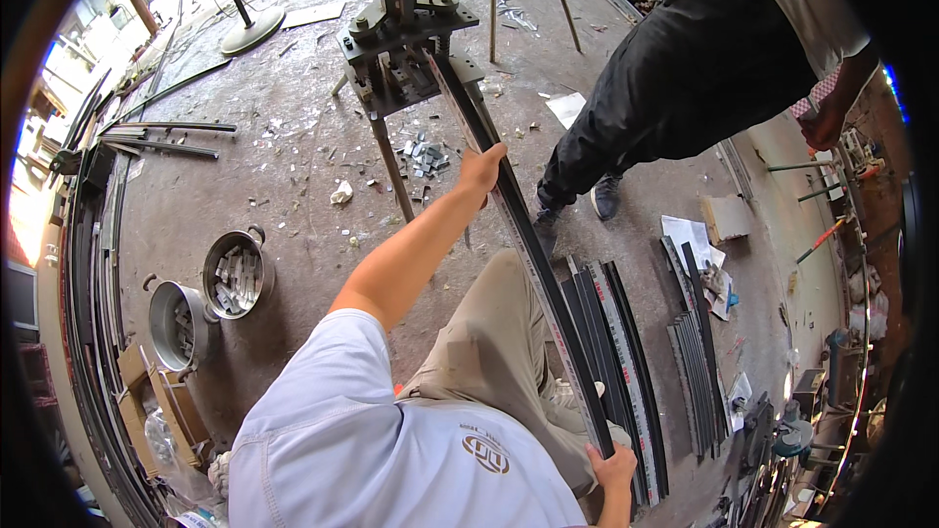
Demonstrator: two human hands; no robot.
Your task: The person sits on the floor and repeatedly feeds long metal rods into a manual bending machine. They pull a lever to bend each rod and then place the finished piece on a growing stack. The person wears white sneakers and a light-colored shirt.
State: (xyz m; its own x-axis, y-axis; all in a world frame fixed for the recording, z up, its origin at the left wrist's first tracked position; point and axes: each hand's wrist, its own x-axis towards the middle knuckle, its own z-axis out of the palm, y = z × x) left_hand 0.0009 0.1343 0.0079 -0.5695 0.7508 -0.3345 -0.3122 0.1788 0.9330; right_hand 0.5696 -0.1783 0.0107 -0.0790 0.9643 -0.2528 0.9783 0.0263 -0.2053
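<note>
A long dark metal profile [541, 274] slants from the press at the top down to my right side. Its far end sits in the opening of a floor-standing punch press [367, 49]; the exact contact inside is hidden. My left hand [481, 171] is closed around the bar partway along, with the arm stretched forward. Down at the near end, my right hand [613, 469] grips the bar's tip close to my hip. Small cut metal pieces [425, 158] lie scattered on the floor beside the press legs.
Two metal pots [238, 274] holding metal offcuts stand at the left. More dark profiles [626, 362] lie in a bundle at my right, with a shorter stack [696, 372] beyond. Another person [665, 68] stands close by at the upper right. Long bars line the left side.
</note>
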